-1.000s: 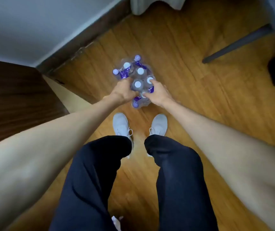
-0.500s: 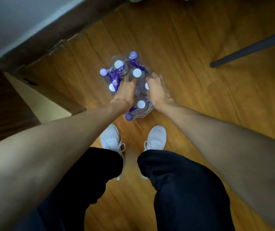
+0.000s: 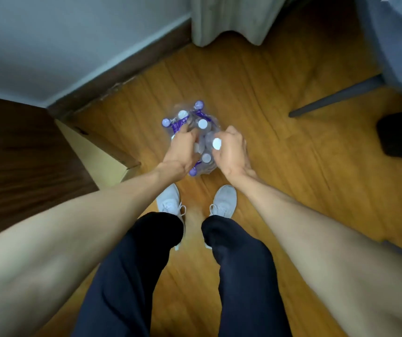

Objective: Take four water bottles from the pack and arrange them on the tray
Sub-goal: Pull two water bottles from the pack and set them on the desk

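A shrink-wrapped pack of water bottles with white caps and purple labels stands on the wooden floor in front of my feet. My left hand presses down on the pack's left side, fingers dug into the plastic wrap. My right hand is closed around the neck of one water bottle at the pack's right side; its white cap shows beside my fingers. No tray is in view.
A dark wooden cabinet and a cardboard box stand to the left. A wall with a dark skirting board runs behind, with a curtain at the top. A chair leg slants at right beside a black object.
My right hand has shifted from the pack's top to closing on one bottle's neck at the right. My left hand stays pressed on the pack. The view has pulled back.
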Available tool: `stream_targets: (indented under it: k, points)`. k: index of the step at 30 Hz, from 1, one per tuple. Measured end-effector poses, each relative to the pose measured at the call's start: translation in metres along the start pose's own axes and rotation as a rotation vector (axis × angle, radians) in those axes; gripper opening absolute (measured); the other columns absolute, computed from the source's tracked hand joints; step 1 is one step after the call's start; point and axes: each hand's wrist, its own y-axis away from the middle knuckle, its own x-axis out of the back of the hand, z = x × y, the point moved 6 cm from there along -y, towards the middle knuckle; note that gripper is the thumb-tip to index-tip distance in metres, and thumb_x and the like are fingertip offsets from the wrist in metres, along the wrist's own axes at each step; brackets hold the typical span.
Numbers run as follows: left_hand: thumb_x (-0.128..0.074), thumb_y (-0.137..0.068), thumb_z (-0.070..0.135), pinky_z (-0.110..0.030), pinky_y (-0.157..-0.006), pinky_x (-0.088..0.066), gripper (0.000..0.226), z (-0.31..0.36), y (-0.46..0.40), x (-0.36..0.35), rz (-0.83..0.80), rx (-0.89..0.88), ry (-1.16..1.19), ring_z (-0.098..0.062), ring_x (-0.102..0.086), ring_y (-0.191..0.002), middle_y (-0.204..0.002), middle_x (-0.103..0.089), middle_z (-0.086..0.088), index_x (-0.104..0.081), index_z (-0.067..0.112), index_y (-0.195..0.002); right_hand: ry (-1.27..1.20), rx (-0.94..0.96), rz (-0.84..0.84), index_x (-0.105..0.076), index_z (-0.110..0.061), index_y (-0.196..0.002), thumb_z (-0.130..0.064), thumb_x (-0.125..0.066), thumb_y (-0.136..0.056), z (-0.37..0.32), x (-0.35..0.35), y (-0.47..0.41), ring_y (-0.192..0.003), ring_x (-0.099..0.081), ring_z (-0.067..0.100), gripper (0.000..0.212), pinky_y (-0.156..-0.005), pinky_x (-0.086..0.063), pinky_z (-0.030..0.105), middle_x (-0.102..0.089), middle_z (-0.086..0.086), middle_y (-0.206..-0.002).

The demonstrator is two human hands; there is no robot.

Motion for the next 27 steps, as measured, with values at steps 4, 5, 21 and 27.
stream_targets:
  k: [4,5,21,27]
  points:
    - [-0.075,-0.075,0.003,-0.017,-0.072,-0.035,0.026,0.041,0.067,0.064,0.017,0.026,0.078,-0.018,-0.046,-0.087,-0.106,-0.048,-0.004,-0.06,0.006,-0.097,-0.007,0.013,0.028,-0.073,-0.015,-0.1,-0.004,-0.061,-0.085,-0.05,0.077,0.058,-0.092,-0.058,0.028,0.022,-0.076,-0.049,0.034,-0.057,0.008,-0.097]
    - [-0.076,-0.075,0.003,-0.023,-0.074,-0.039,0.026,0.052,0.085,0.083,0.027,0.038,0.107,-0.017,-0.046,-0.087,-0.107,-0.051,-0.006,-0.06,0.005,-0.096,-0.018,0.016,0.038,-0.072,-0.014,-0.1,-0.005,-0.062,-0.084,-0.064,0.098,0.076,-0.089,-0.058,0.027,0.021,-0.074,-0.05,0.034,-0.056,0.006,-0.094]
    - [-0.075,-0.08,0.023,-0.01,-0.058,-0.034,0.026,0.186,0.357,0.335,0.277,-0.026,0.139,-0.009,-0.043,-0.077,-0.089,-0.038,0.008,-0.05,0.026,-0.088,-0.148,0.177,0.155,-0.073,-0.017,-0.095,-0.018,-0.077,-0.08,-0.243,0.342,0.291,-0.066,-0.059,0.009,0.016,-0.051,-0.048,0.009,-0.054,-0.006,-0.085]
    - [-0.072,-0.083,0.022,-0.006,-0.056,-0.038,0.022,0.194,0.433,0.374,0.474,0.054,0.193,-0.008,-0.045,-0.07,-0.09,-0.041,0.009,-0.051,0.024,-0.088,-0.12,0.387,0.153,-0.074,-0.015,-0.087,-0.022,-0.08,-0.078,-0.284,0.39,0.332,-0.063,-0.062,0.015,0.014,-0.051,-0.058,0.022,-0.056,-0.005,-0.081]
